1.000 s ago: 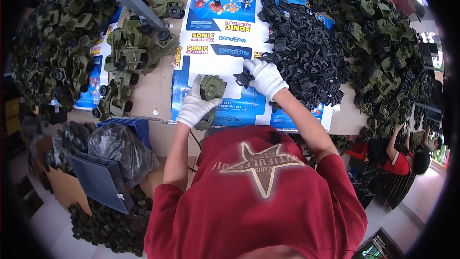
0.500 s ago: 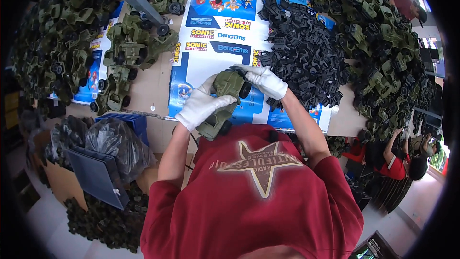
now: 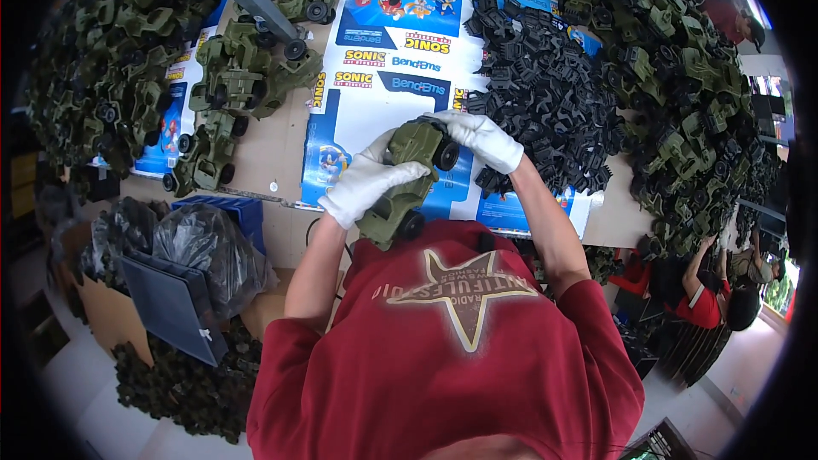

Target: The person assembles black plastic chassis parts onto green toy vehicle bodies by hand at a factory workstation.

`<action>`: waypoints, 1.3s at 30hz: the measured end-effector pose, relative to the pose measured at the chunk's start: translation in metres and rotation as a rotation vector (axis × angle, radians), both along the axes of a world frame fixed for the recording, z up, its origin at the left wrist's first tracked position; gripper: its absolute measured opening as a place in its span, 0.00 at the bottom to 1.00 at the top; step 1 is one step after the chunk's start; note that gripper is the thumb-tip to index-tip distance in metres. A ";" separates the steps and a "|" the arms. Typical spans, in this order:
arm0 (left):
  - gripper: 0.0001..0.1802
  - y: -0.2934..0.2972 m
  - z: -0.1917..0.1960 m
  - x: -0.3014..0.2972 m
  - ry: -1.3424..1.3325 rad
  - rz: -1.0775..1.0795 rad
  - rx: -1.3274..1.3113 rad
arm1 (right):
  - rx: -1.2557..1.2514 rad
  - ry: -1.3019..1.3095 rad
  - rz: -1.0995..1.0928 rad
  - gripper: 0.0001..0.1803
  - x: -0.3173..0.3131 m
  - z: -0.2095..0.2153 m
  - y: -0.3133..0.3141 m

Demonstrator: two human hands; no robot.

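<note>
Green toy truck [image 3: 416, 143] rests in left hand [image 3: 365, 186] near lettered card [image 3: 366, 115]

Left hand [image 3: 365, 186] grips a green toy vehicle [image 3: 416, 145], right hand [image 3: 484, 140] touching its far end

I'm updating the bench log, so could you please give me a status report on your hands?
Left hand gripping olive-green toy army vehicle. Right hand at its far end, grip unclear. Black plastic parts heaped to the right, not blocking.
</note>
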State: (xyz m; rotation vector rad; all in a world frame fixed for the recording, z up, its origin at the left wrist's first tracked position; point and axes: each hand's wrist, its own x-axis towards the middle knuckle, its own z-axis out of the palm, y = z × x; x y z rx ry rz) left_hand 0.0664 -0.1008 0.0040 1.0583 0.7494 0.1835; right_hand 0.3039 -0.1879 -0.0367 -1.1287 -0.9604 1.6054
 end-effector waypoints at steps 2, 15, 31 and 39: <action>0.41 -0.008 0.012 0.017 -0.026 0.049 -0.114 | -0.033 -0.178 -0.151 0.28 -0.007 0.024 0.013; 0.26 -0.030 -0.039 0.052 -0.339 0.402 0.191 | 0.339 -0.775 -0.364 0.37 -0.045 0.019 -0.010; 0.29 0.039 -0.033 0.025 0.144 0.277 1.077 | -0.552 0.541 -0.463 0.25 -0.042 0.015 -0.051; 0.54 0.191 -0.006 -0.104 1.019 0.563 1.340 | 0.666 0.662 -1.098 0.35 0.188 0.161 -0.094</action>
